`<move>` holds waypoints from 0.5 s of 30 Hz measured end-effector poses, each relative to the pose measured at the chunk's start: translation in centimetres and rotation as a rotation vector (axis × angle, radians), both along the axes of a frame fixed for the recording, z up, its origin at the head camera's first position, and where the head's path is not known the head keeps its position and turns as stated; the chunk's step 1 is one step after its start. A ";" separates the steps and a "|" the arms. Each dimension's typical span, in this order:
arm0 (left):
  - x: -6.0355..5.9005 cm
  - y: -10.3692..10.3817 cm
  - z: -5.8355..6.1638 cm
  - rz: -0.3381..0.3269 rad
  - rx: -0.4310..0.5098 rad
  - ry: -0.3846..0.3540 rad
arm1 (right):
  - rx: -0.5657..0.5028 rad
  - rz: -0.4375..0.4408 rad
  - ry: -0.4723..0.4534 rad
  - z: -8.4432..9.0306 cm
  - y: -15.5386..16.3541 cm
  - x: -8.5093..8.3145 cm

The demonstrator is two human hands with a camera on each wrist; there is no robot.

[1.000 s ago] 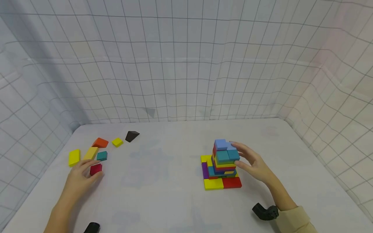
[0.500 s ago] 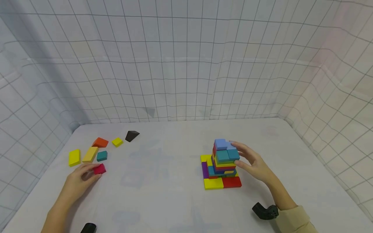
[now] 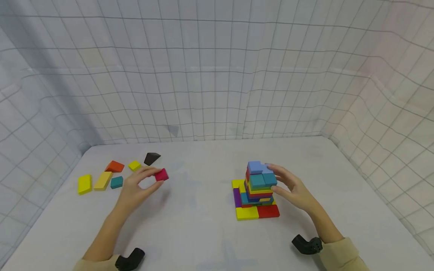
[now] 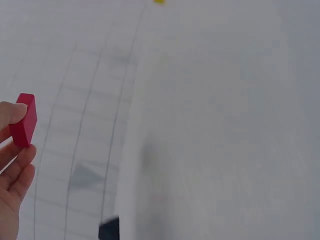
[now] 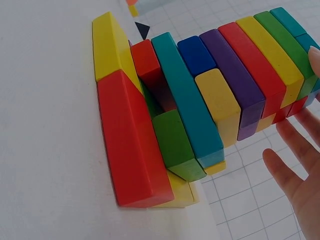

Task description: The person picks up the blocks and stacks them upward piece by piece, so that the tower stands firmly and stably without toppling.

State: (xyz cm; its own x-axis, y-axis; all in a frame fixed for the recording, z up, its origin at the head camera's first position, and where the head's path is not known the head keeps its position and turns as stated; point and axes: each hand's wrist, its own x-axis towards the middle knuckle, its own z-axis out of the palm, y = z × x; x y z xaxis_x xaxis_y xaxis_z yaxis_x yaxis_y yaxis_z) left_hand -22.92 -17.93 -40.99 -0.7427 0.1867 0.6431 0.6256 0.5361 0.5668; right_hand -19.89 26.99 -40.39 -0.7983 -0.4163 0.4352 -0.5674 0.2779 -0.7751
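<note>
Head view, left to right from the block tower. Far left of tower: loose blocks on the white surface. Left of tower, nearer: left hand up in the air, pinching a small red block at the fingertips. Right of tower: right hand with straight fingers, touching the top blue pieces, holding nothing. To do well: bring red block over slowly, keep it flat, set down softly on top. Keep right hand light against tower, no pushing. Let go only once block sits still.
</note>
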 end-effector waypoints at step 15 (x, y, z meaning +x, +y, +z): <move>-0.9 18.7 4.7 -0.488 0.118 0.092 | 0.004 -0.007 -0.009 0.2 -0.2 0.0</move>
